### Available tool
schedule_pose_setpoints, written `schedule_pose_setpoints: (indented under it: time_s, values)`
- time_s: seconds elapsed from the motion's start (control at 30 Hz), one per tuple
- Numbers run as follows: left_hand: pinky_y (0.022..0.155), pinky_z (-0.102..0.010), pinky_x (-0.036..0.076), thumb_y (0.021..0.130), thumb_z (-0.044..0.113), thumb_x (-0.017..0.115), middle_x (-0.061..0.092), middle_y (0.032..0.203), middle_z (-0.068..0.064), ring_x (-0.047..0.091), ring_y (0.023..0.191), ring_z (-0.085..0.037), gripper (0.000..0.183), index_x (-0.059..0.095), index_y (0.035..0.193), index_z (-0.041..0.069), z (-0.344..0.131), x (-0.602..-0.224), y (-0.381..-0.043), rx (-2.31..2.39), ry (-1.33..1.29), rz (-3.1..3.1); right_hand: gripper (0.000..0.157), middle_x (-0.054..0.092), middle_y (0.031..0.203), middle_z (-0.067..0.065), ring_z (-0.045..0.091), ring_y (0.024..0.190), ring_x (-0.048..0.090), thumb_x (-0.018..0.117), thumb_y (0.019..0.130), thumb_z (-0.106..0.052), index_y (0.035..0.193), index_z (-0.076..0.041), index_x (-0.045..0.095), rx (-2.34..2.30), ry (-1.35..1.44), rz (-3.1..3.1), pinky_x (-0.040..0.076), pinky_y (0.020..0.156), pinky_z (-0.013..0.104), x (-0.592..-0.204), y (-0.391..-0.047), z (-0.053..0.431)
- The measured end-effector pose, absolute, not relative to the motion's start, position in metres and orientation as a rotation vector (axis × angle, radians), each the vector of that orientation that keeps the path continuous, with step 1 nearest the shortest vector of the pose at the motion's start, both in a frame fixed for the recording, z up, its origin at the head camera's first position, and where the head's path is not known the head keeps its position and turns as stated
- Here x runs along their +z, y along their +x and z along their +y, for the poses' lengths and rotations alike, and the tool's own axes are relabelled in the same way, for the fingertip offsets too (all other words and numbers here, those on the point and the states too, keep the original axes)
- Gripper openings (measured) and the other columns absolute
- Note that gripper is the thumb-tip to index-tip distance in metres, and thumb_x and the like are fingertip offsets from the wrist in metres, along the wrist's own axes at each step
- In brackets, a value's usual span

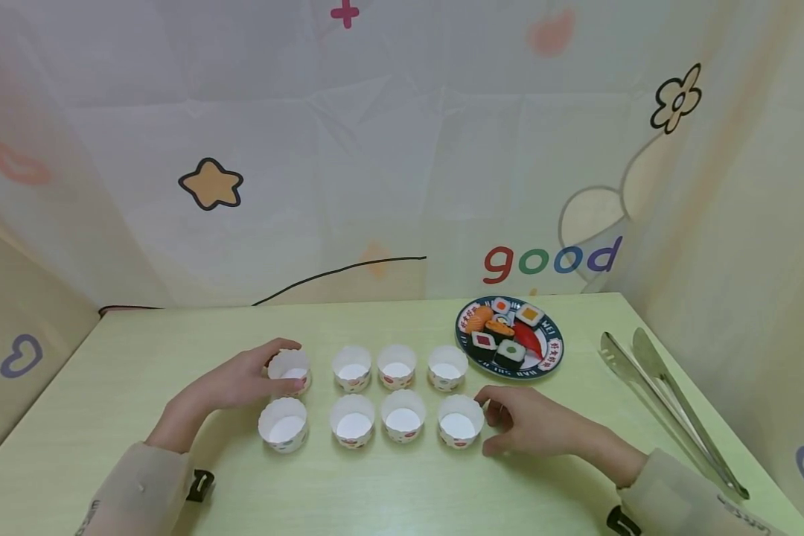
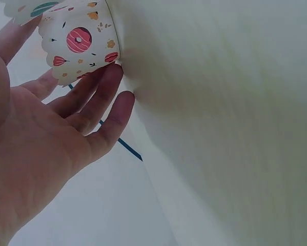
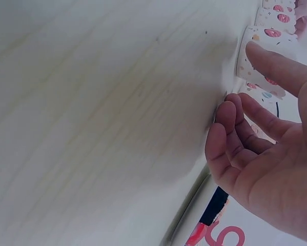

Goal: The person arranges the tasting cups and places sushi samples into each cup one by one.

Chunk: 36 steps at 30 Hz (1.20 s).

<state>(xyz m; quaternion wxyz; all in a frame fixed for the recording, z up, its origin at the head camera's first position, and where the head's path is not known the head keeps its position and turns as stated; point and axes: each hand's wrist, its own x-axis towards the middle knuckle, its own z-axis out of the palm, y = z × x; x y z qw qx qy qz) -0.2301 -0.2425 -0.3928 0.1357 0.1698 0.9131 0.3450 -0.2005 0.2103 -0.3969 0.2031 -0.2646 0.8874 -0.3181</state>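
Note:
White paper baking cups printed with donuts stand in two short rows on the table. My left hand [image 1: 241, 380] grips the back-left baking cup [image 1: 288, 365], thumb across its front and fingers behind. In the left wrist view, fingertips meet the base of that patterned cup [image 2: 80, 41]. Just in front of it stands another baking cup [image 1: 284, 426]. My right hand [image 1: 543, 423] is beside the front-right baking cup [image 1: 460, 422], fingers loosely bent and holding nothing. The right wrist view has the thumb overlapping the side of a cup [image 3: 245, 61].
Behind the right hand lies a dark-rimmed plate [image 1: 555, 356] with sushi pictured or set on it. Metal tongs [image 1: 677, 417] lie along the table's right side. A printed curtain [image 1: 388, 164] rises behind the table [image 1: 375, 491] and along its sides.

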Motion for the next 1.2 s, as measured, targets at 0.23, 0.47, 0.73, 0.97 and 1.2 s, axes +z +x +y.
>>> schedule_pose_setpoints:
  time_s: [0.23, 0.47, 0.73, 0.97, 1.2]
  values:
    - [0.09, -0.047, 0.046, 0.093, 0.045, 0.075, 0.06, 0.124, -0.017, 0.06, 0.099, -0.025, 0.079, 0.039, 0.153, 0.01, -0.245, -0.394, -0.233, 0.973, 0.449, 2.649, 0.042, 0.059, 0.09, 0.002, 0.022, 0.086, 0.055, 0.086, 0.085, -0.022, 0.118, -0.009, 0.063, -0.89, -0.746, 2.492, 0.048, 0.072, 0.029, -0.394, -0.201, 0.215]
    - [0.087, -0.042, 0.047, 0.091, 0.036, 0.079, 0.061, 0.119, -0.015, 0.059, 0.101, -0.025, 0.077, 0.04, 0.15, 0.005, -0.249, -0.396, -0.237, 1.0, 0.532, 2.629, 0.036, 0.059, 0.088, 0.0, 0.019, 0.084, 0.056, 0.082, 0.089, -0.025, 0.116, -0.009, 0.064, -0.88, -0.79, 2.511, 0.049, 0.072, 0.028, -0.394, -0.203, 0.219]
    - [0.087, -0.043, 0.048, 0.088, 0.026, 0.083, 0.063, 0.114, -0.011, 0.06, 0.099, -0.025, 0.06, 0.051, 0.133, 0.004, -0.251, -0.4, -0.241, 1.056, 0.592, 2.606, 0.035, 0.059, 0.088, -0.002, 0.016, 0.082, 0.056, 0.08, 0.091, -0.026, 0.116, -0.007, 0.064, -0.887, -0.766, 2.529, 0.048, 0.069, 0.028, -0.388, -0.203, 0.225]
    - [0.09, -0.044, 0.046, 0.087, 0.024, 0.084, 0.063, 0.114, -0.01, 0.059, 0.103, -0.027, 0.058, 0.053, 0.131, 0.003, -0.252, -0.404, -0.246, 1.078, 0.575, 2.581, 0.033, 0.059, 0.088, -0.002, 0.017, 0.081, 0.056, 0.078, 0.093, -0.025, 0.116, -0.007, 0.064, -0.884, -0.752, 2.536, 0.049, 0.069, 0.028, -0.386, -0.204, 0.23]
    - [0.09, -0.042, 0.047, 0.085, 0.019, 0.085, 0.063, 0.113, -0.011, 0.058, 0.104, -0.028, 0.055, 0.054, 0.128, 0.002, -0.253, -0.409, -0.252, 1.106, 0.584, 2.54, 0.032, 0.059, 0.088, -0.001, 0.017, 0.082, 0.056, 0.078, 0.093, -0.023, 0.116, -0.005, 0.064, -0.926, -0.75, 2.509, 0.049, 0.068, 0.027, -0.385, -0.203, 0.231]
